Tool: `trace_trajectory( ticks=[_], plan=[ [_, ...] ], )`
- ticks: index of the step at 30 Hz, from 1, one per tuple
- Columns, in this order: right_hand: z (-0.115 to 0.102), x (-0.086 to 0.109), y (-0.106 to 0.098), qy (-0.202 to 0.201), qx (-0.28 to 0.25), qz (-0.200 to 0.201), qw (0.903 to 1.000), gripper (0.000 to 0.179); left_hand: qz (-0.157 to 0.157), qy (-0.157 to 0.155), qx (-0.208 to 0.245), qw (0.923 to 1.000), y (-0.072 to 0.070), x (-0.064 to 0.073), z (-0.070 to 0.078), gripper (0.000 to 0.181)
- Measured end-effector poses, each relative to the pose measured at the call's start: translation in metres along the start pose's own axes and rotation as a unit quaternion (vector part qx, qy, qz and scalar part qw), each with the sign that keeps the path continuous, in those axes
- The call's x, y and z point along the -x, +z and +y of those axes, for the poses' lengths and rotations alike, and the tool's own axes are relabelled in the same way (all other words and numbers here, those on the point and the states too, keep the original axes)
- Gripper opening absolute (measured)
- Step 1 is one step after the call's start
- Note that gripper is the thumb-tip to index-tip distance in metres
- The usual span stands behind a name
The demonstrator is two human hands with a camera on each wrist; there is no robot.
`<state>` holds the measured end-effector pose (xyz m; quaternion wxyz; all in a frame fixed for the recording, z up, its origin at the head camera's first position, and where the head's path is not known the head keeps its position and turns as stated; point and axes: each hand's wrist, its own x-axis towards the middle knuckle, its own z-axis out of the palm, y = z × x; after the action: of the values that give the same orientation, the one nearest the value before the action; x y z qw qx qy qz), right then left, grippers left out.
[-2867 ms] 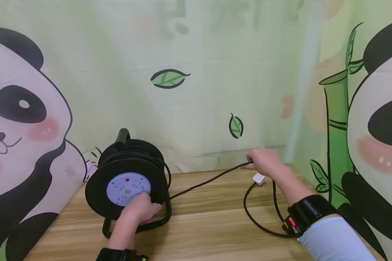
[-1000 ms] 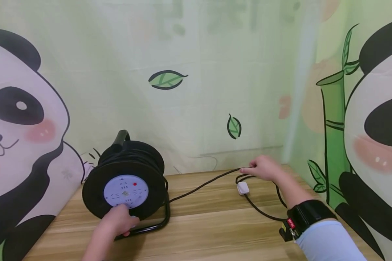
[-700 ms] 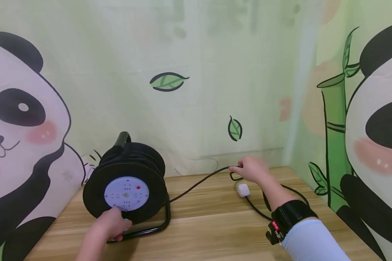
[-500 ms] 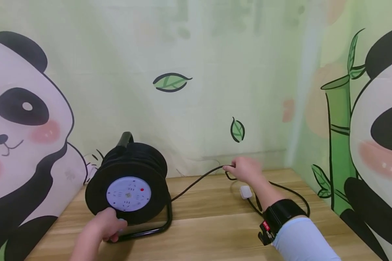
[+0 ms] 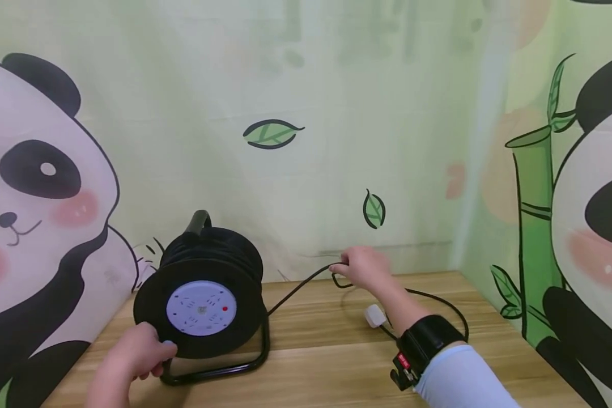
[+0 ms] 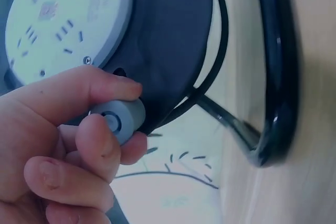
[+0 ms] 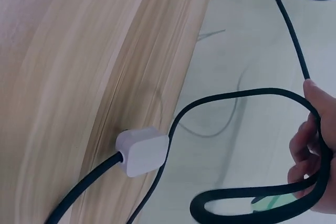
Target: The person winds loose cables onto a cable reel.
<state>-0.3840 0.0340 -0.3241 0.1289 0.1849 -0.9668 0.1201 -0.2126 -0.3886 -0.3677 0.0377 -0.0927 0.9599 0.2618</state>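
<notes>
A black cable reel with a round, pale lilac socket panel stands at the left of the head view. At the rim's lower left, my left hand grips a small grey crank knob, thumb and fingers curled round it in the left wrist view. From the reel's right side a black cable rises to my right hand, which pinches it above the table's back part. Past that hand the cable hangs in loops. Its white plug dangles below, beside the right forearm in the head view.
The reel's black tube stand rests on a wood-grain table. A printed curtain with pandas, leaves and bamboo closes off the back and both sides. Black camera straps sit on the right wrist.
The reel has turned clockwise, its red dot passing from top to right. My left hand has gone round with the knob to the lower left. My right hand has moved left with the cable.
</notes>
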Motion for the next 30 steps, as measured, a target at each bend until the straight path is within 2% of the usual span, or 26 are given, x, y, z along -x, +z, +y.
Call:
trace_trajectory(
  ticks=[4,7,11,13,16,19,24,27,30],
  plan=[
    [-0.015,0.002,0.004,-0.039,0.012,-0.010,0.9991,0.032,0.023,-0.011,0.044,0.9987,-0.010,0.007,-0.010,0.028],
    [-0.025,0.001,0.005,-0.066,0.030,-0.002,0.9974,0.027,0.044,-0.006,0.051,0.9977,-0.019,0.008,-0.014,0.030],
    [-0.033,0.000,0.007,-0.089,0.059,0.020,0.9941,0.028,0.062,0.004,0.043,0.9971,-0.027,0.008,-0.015,0.037],
    [-0.035,-0.001,0.008,-0.086,0.071,0.021,0.9935,0.030,0.066,0.004,0.065,0.9956,-0.028,0.008,-0.015,0.040],
    [-0.041,-0.002,0.009,-0.082,0.074,0.016,0.9938,0.031,0.063,-0.007,0.130,0.9895,-0.026,0.007,-0.016,0.042],
    [-0.049,-0.006,0.011,-0.099,0.082,0.026,0.9914,0.028,0.065,-0.009,0.196,0.9784,-0.027,0.006,-0.016,0.043],
    [-0.066,-0.005,0.017,-0.145,0.159,0.067,0.9743,0.021,0.062,-0.008,0.286,0.9563,-0.032,0.006,-0.014,0.041],
    [-0.081,-0.003,0.021,-0.157,0.178,0.072,0.9688,0.019,0.058,-0.019,0.347,0.9359,-0.036,0.007,-0.013,0.041],
    [-0.094,-0.005,0.023,-0.167,0.175,0.072,0.9677,0.018,0.056,-0.019,0.414,0.9084,-0.040,0.006,-0.007,0.041]
  ],
)
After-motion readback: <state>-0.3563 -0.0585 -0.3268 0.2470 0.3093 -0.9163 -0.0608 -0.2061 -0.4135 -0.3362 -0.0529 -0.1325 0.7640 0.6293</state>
